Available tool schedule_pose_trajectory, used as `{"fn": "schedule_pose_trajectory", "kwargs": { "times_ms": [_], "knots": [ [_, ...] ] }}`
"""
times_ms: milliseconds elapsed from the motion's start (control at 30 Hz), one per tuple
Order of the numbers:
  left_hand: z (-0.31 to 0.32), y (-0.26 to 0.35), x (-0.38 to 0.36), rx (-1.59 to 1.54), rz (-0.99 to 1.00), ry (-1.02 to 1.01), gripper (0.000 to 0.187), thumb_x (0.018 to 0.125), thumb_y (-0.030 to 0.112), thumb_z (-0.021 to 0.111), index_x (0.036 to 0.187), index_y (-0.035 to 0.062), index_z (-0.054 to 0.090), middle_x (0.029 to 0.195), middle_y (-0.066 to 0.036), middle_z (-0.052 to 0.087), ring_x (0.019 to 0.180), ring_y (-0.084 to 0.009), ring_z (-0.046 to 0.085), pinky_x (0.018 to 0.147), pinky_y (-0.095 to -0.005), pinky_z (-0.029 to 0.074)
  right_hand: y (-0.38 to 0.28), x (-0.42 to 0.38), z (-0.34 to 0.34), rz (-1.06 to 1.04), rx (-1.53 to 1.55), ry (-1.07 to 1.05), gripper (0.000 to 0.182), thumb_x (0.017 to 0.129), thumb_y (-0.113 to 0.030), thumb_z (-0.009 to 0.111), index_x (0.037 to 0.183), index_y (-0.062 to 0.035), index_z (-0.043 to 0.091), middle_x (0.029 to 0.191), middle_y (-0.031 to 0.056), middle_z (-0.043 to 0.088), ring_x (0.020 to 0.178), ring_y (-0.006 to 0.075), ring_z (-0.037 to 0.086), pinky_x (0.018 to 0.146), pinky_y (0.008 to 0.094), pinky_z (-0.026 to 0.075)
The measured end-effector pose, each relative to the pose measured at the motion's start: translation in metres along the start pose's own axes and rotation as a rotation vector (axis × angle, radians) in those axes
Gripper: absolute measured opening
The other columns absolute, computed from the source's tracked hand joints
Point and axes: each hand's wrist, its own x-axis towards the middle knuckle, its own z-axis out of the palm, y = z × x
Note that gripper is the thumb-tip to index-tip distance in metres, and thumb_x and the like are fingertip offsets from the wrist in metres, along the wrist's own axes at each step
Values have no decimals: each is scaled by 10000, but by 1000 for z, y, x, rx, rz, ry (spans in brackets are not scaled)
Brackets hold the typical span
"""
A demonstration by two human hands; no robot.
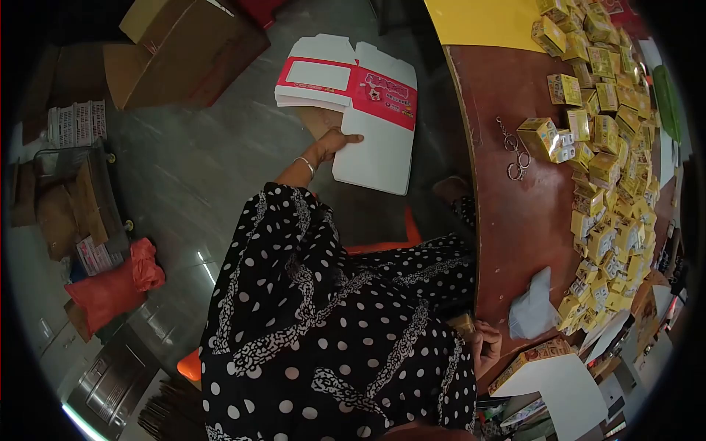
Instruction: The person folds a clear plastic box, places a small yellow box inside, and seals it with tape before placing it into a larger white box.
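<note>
Reaching out over the floor, my left hand [337, 144], with a bracelet at the wrist, grips the near side of flattened white-and-pink cartons [375, 147]. Its thumb lies on top of the white panel. Several layers show at the cartons' left edge, and brown cardboard [318, 120] is partly visible beneath. By the table's near edge, my right hand [485, 347] has its fingers curled, with part of it hidden by the polka-dot clothing. A small gold-brown thing [462, 323] shows right beside it; I cannot tell what those fingers hold.
On the reddish-brown table [515, 242] lie a heap of small yellow boxes [607, 162], metal key rings [518, 158] and a pale plastic bag [534, 307]. A large open cardboard box [191, 55] stands on the floor, with a red sack [114, 290] and a cart [103, 191] at left.
</note>
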Motion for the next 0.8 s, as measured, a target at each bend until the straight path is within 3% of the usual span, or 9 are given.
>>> {"fn": "schedule_pose_trajectory", "kwargs": {
  "times_ms": [100, 200, 267, 333, 467, 533, 800],
  "knots": [
    [19, 58, -17, 91, -39, 97, 505, 865, 192, 810, 1250, -80, 629, 1119, -137, 728, 976, -283, 726, 873, -429, 602, -2, 0, 2, -14, 126, -27, 68, 960, -26, 671, 933, 6, 617, 1053, 137, 672, 1072, 229, 613, 1024, 386, 436],
    [36, 115, -49, 187, -78, 104, 493, 868, 204, 798, 1252, -60, 638, 1104, -154, 731, 941, -277, 728, 800, -406, 612, 4, 1, -4, 9, 39, -19, 51, 959, -10, 660, 937, 12, 619, 1073, 142, 678, 1038, 202, 613, 980, 347, 450],
    [39, 144, -63, 269, 57, 163, 498, 871, 196, 793, 1238, -100, 634, 1098, -185, 727, 935, -286, 728, 819, -397, 601, -1, 0, 3, 24, 151, 7, 60, 954, -11, 667, 924, 20, 624, 1052, 144, 687, 1005, 175, 619, 942, 316, 465],
    [-14, 117, -3, 84, 79, -39, 500, 876, 200, 790, 1221, -127, 636, 1118, -212, 717, 936, -283, 726, 846, -401, 593, -12, 3, 7, 83, 55, 41, 80, 945, -21, 686, 913, 19, 626, 1033, 144, 695, 977, 159, 627, 915, 301, 475],
    [0, 187, -73, 18, 181, 18, 494, 903, 198, 766, 1241, -130, 615, 1146, -211, 708, 962, -291, 720, 872, -411, 590, -17, 4, 14, 86, 121, 52, 118, 950, -35, 695, 889, 15, 607, 966, 120, 712, 869, 122, 632, 837, 273, 493],
    [-6, 212, -89, -330, 148, -92, 498, 935, 206, 732, 1280, -120, 581, 1174, -212, 696, 994, -307, 712, 903, -421, 584, -9, 5, 15, 47, 144, 62, 122, 952, -34, 693, 883, 11, 603, 953, 116, 713, 852, 118, 632, 824, 269, 496],
    [-43, 309, -200, -371, 532, 21, 456, 953, 168, 698, 1302, -93, 563, 1205, -204, 682, 1043, -309, 701, 936, -414, 586, 8, 5, 13, -25, 131, 44, 129, 945, -22, 702, 873, 4, 598, 915, 102, 713, 815, 108, 631, 784, 260, 507]
  ]
}}
